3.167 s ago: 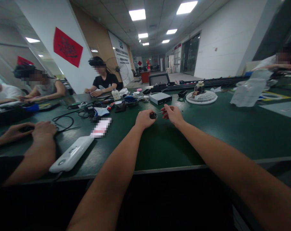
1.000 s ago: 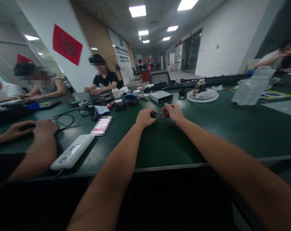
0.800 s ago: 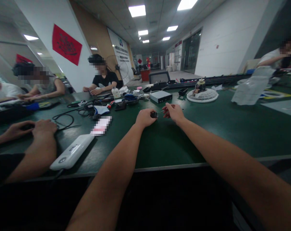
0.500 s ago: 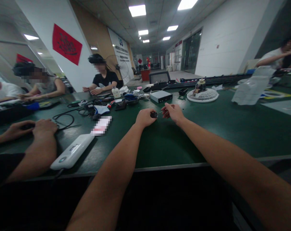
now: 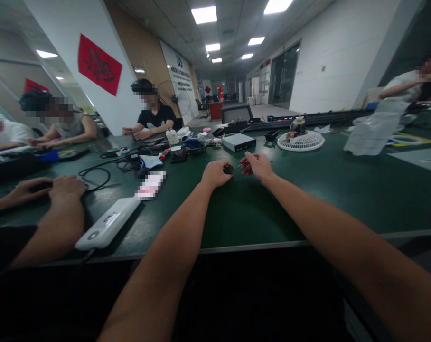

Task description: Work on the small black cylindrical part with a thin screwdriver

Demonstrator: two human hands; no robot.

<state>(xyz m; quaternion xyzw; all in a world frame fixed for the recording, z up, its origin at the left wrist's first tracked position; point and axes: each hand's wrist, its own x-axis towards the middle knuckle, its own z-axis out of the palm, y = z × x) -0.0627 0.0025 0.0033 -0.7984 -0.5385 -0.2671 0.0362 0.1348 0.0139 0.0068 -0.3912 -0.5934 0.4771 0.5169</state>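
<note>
A black part (image 5: 229, 169) is clasped by the left hand (image 5: 216, 174), a rod (image 5: 238, 166) pinched by the right hand (image 5: 256, 167), and could be jolted astray by any wobble!

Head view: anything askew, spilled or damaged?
The white fan grille looks odd: it lies flat with a motor-like part on top, no blades visible. No spill stands out; the dark piece in the left hand is too small to judge.
</note>
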